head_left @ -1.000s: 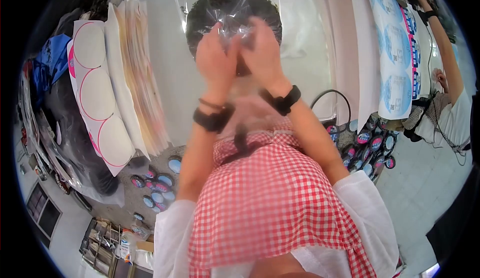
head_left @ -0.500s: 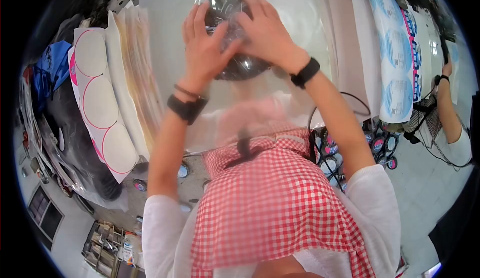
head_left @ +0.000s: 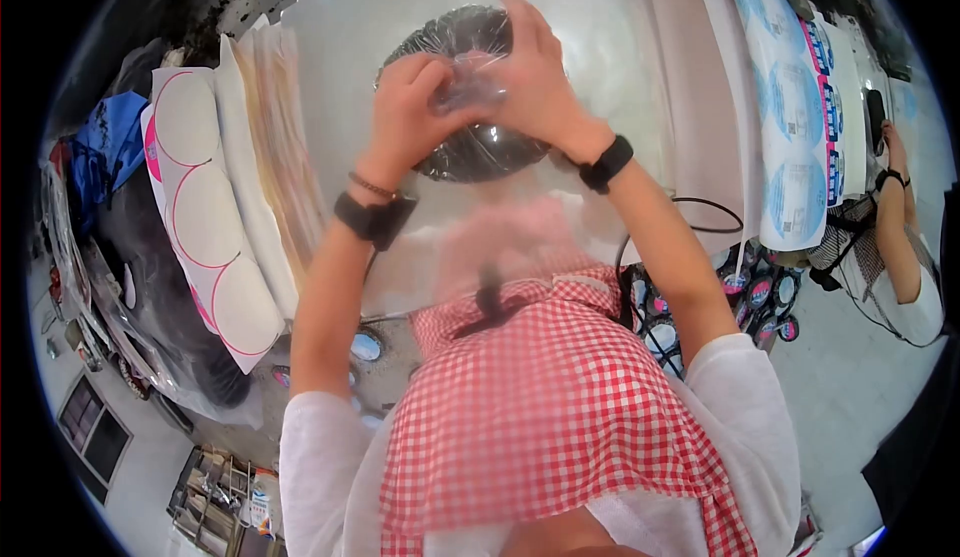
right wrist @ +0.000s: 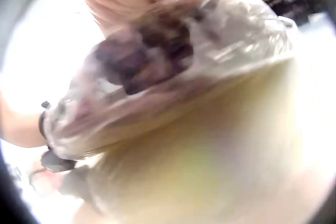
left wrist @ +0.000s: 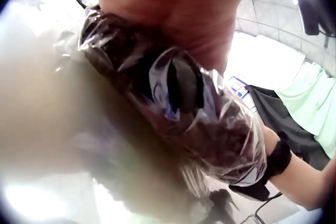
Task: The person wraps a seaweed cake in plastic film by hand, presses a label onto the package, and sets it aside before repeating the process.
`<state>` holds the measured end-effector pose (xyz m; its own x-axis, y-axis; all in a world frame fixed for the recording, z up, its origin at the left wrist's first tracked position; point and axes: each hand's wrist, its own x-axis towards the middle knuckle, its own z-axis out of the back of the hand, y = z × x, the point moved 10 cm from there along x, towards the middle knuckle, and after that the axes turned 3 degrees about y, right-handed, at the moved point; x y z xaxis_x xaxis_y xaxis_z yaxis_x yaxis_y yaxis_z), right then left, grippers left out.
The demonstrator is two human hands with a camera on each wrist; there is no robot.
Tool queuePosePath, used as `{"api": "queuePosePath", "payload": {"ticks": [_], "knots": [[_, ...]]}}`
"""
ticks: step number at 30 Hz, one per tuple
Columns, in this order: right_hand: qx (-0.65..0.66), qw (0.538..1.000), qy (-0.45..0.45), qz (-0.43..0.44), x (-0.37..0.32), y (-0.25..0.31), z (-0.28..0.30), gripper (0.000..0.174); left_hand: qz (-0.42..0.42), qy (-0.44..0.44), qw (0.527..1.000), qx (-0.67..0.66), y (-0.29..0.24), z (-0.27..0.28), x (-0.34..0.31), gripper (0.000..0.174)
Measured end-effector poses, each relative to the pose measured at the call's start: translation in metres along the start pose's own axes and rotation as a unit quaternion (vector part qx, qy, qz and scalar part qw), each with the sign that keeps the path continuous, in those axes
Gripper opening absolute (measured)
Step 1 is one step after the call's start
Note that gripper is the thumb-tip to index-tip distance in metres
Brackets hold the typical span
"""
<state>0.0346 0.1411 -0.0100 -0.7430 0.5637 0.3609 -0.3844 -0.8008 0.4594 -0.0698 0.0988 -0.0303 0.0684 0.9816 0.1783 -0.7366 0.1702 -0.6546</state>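
A dark round disc (head_left: 470, 147) wrapped in clear plastic film (head_left: 470, 89) lies on the pale table (head_left: 610, 67) ahead of me. Both hands meet over its far half. My left hand (head_left: 408, 107) has its fingers curled into a crumpled bunch of the film. My right hand (head_left: 535, 87) pinches the same bunch from the other side. In the left wrist view the shiny film (left wrist: 210, 124) stretches over something dark right under the palm. The right wrist view is blurred and shows the film (right wrist: 173, 61) bunched against the hand.
Sheets with pink-edged white circles (head_left: 205, 217) and a stack of paper (head_left: 280, 157) lie to the left. Blue round prints (head_left: 795, 107) line the right side. Round badges (head_left: 745, 292) lie on the floor, a black cable (head_left: 690, 207) loops nearby, and another person (head_left: 900, 247) works at the far right.
The hands went from close to the camera out over the disc, lay spread on it half a second ago, and now have drawn together, bunching the film between them.
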Motion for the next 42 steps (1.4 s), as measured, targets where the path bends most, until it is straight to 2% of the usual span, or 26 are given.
{"api": "queuePosePath", "payload": {"ticks": [4, 5, 7, 10, 11, 14, 15, 18, 20, 22, 24, 25, 27, 29, 30, 31, 34, 35, 36, 39, 42], "knots": [[0.029, 0.997, 0.037, 0.056, 0.004, 0.003, -0.014, 0.048, -0.054, -0.064, 0.995, 0.047, -0.021, 0.015, -0.005, 0.059], [0.015, 0.997, 0.036, 0.060, 0.002, 0.002, -0.016, 0.047, -0.027, -0.150, 0.988, 0.023, -0.029, 0.025, -0.010, 0.056], [-0.021, 0.997, 0.048, 0.056, 0.002, 0.007, -0.017, 0.043, 0.019, -0.200, 0.979, 0.046, -0.047, 0.025, -0.010, 0.052], [0.041, 0.998, 0.042, 0.032, 0.000, 0.005, -0.009, 0.044, 0.011, -0.144, 0.987, 0.072, -0.033, 0.002, -0.001, 0.048], [0.071, 0.994, 0.076, 0.033, -0.005, 0.008, -0.005, 0.054, 0.013, -0.144, 0.987, 0.076, -0.029, 0.000, 0.000, 0.046], [0.084, 0.994, -0.002, -0.071, -0.034, -0.006, 0.040, 0.065, 0.011, -0.108, 0.983, 0.150, -0.037, -0.007, 0.003, 0.045], [-0.036, 0.992, 0.072, -0.094, -0.044, -0.013, 0.003, 0.070, -0.011, -0.102, 0.978, 0.183, -0.044, -0.010, 0.003, 0.041], [0.004, 0.991, -0.017, -0.134, -0.046, 0.002, 0.005, 0.062, -0.039, -0.074, 0.978, 0.193, -0.051, -0.014, 0.004, 0.033], [0.070, 0.988, -0.041, -0.131, -0.044, -0.005, 0.003, 0.054, -0.043, -0.069, 0.975, 0.208, -0.060, -0.014, 0.005, 0.029], [-0.012, 0.990, -0.062, -0.125, -0.051, -0.001, 0.007, 0.051, -0.057, -0.083, 0.968, 0.232, -0.057, -0.017, 0.004, 0.025], [-0.014, 0.998, -0.005, -0.060, -0.067, 0.022, 0.041, 0.051, -0.066, -0.100, 0.960, 0.252, -0.047, -0.021, 0.003, 0.022], [-0.042, 0.993, -0.048, -0.100, -0.080, 0.027, 0.089, 0.050, -0.071, -0.098, 0.959, 0.255, -0.048, -0.023, 0.004, 0.025], [-0.209, 0.949, -0.125, -0.201, -0.153, 0.000, 0.158, 0.043, -0.061, -0.095, 0.956, 0.270, -0.050, -0.025, 0.002, 0.030], [-0.395, 0.822, -0.121, -0.392, -0.232, -0.020, 0.217, 0.040, -0.053, -0.106, 0.964, 0.237, -0.060, -0.020, 0.004, 0.037], [-0.227, 0.868, 0.002, -0.442, -0.273, -0.058, 0.173, 0.038, -0.048, -0.112, 0.967, 0.222, -0.059, -0.016, 0.005, 0.042], [-0.044, 0.872, 0.120, -0.473, -0.319, -0.079, 0.122, 0.038, -0.034, -0.118, 0.970, 0.209, -0.053, -0.017, 0.005, 0.051], [-0.017, 0.899, 0.106, -0.424, -0.342, -0.093, 0.161, 0.027, -0.049, -0.122, 0.961, 0.244, -0.042, -0.020, 0.006, 0.049], [-0.241, 0.878, 0.018, -0.414, -0.337, -0.102, 0.206, 0.021, -0.042, -0.094, 0.961, 0.257, -0.038, -0.023, 0.007, 0.045], [-0.449, 0.804, -0.071, -0.383, -0.332, -0.096, 0.243, 0.014, -0.042, -0.090, 0.962, 0.255, -0.037, -0.023, 0.005, 0.044], [-0.599, 0.721, -0.060, -0.343, -0.333, -0.122, 0.241, 0.006, -0.046, -0.101, 0.962, 0.249, -0.038, -0.020, 0.007, 0.041], [-0.600, 0.721, -0.054, -0.341, -0.337, -0.124, 0.232, 0.005, -0.050, -0.111, 0.962, 0.246, -0.038, -0.020, 0.006, 0.040]]}}
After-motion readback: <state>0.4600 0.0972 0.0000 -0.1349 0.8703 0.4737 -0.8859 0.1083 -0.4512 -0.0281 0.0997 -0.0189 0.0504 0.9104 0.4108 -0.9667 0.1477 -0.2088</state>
